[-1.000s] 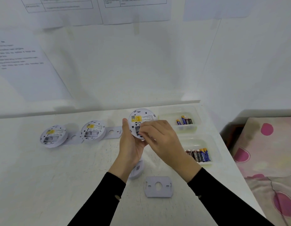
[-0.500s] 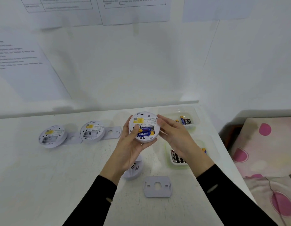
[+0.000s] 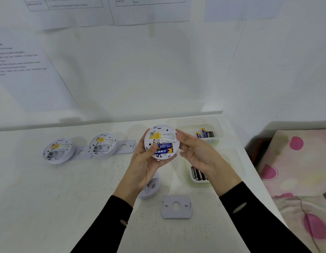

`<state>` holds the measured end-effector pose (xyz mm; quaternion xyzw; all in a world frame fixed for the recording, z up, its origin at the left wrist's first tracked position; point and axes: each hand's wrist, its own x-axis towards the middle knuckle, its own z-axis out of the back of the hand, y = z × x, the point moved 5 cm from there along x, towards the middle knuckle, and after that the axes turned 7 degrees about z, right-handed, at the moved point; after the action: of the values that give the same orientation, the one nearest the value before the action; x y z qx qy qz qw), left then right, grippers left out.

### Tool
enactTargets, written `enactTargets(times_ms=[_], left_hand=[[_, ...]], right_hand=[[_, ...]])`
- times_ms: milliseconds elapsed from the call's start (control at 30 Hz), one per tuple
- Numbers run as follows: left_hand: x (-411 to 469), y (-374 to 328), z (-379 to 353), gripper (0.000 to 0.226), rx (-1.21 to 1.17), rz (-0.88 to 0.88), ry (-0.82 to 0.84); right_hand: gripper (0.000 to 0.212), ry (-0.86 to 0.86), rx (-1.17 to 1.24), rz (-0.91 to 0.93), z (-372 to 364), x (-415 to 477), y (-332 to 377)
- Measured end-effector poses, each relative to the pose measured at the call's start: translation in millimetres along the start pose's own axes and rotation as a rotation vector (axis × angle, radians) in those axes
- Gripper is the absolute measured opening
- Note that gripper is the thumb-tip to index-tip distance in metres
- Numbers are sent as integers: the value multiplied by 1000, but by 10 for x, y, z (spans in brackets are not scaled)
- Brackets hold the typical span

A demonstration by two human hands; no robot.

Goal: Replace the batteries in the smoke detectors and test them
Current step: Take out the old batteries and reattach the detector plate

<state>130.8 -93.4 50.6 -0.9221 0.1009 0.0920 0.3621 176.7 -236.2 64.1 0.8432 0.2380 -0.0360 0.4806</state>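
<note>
Over the table: held detector had cells in, two units to go.
Left hand gripped it back-up, thumb beside the two blue batteries seated in its bay; right hand pinched its right rim. I judged this swap done, with test and mounting plate pending. Far-left detector and second detector lay with empty bays. Fourth detector sat face-up under the left wrist, status unknown. Spares sat in far tray and near tray.
</note>
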Motion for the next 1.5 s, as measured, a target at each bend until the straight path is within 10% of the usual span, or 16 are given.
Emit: enactTargets(times_ms=[367, 667, 833, 1167, 1500], left_hand=[[-47, -34, -27, 46, 295, -149, -137], [-256, -139, 204, 47, 18, -122, -198], [-369, -44, 267, 54, 9, -104, -185], [-512, 25, 289, 57, 7, -105, -163], [-605, 210, 99, 60, -12, -116, -261]], right_hand=[[35, -50, -44, 183, -20, -208, -38], [15, 227, -1068, 355, 274, -736, -568], [45, 436, -1444, 376, 414, -857, -909], [46, 368, -1362, 580, 393, -1016, -913], [40, -138, -979, 964, -327, -1018, -226]])
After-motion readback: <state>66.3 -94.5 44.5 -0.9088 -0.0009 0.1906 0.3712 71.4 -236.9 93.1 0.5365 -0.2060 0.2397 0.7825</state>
